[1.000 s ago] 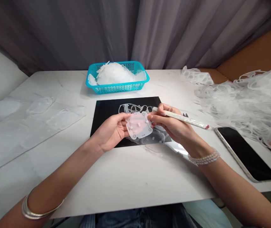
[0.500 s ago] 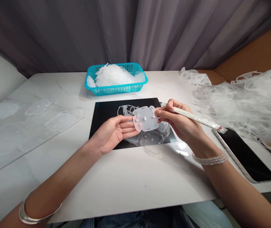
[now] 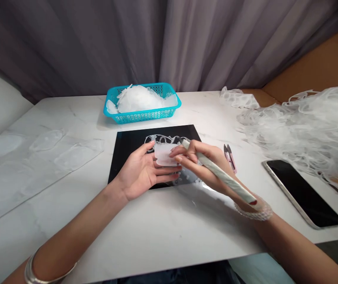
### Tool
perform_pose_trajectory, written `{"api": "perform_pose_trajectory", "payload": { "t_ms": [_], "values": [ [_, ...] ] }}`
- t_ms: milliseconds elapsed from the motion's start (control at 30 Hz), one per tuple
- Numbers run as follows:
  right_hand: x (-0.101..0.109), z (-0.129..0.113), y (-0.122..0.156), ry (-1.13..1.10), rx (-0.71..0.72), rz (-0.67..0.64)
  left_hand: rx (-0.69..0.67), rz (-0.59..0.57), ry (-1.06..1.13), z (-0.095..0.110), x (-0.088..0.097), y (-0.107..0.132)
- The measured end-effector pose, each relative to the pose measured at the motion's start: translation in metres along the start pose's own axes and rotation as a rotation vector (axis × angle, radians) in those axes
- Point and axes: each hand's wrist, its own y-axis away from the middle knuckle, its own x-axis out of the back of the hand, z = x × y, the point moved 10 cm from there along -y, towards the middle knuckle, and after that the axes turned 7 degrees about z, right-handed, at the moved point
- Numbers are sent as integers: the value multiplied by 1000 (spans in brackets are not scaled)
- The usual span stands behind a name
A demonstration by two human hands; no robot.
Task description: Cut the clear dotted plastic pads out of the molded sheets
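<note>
My left hand (image 3: 140,170) lies palm up over the black mat (image 3: 130,148), fingers spread, with a small translucent plastic piece (image 3: 163,154) resting on its fingertips. My right hand (image 3: 200,163) pinches that piece from the right and also grips a long white pen-like tool (image 3: 219,172), whose red-tipped end points back toward my wrist. Thin clear plastic offcuts (image 3: 163,140) lie on the mat just behind the hands.
A turquoise basket (image 3: 142,112) heaped with white plastic pieces stands behind the mat. Small pink snips (image 3: 230,157) lie right of the mat, with a dark phone (image 3: 301,191) beyond them. A big pile of clear plastic scrap (image 3: 301,130) fills the right; clear sheets (image 3: 38,154) lie left.
My right hand has swung in over the left palm, and the tool's red end now points toward my wrist. The plastic piece dropped lower onto my left fingers. The snips are now uncovered.
</note>
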Motion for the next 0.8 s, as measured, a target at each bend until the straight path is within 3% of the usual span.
{"api": "perform_pose_trajectory", "payload": {
  "t_ms": [100, 233, 367, 433, 500, 567, 600, 633, 733, 800],
  "values": [
    [27, 5, -7, -76, -11, 189, -36, -11, -7, 4, 1, -1],
    [65, 27, -19, -417, -45, 395, -90, 49, -37, 7, 7, -2],
    [76, 43, -20, -517, -133, 470, -122, 71, -97, 3, 9, -2],
    [76, 47, -19, -490, -177, 473, -227, 91, -184, 16, 12, -1],
    [79, 49, -18, -456, -194, 498, -477, 190, -391, 56, 18, 6],
    [85, 52, -18, -419, -190, 532, -842, 392, -729, 119, 19, 22],
    [87, 54, -19, -395, -186, 538, -1059, 553, -984, 153, 13, 34],
    [88, 55, -19, -369, -184, 536, -1158, 643, -1065, 182, 11, 37],
    [89, 60, -20, -304, -195, 514, -1239, 697, -1331, 245, 0, 14],
    [90, 60, -20, -264, -194, 515, -1252, 710, -1476, 259, -5, -4]
  ]
}}
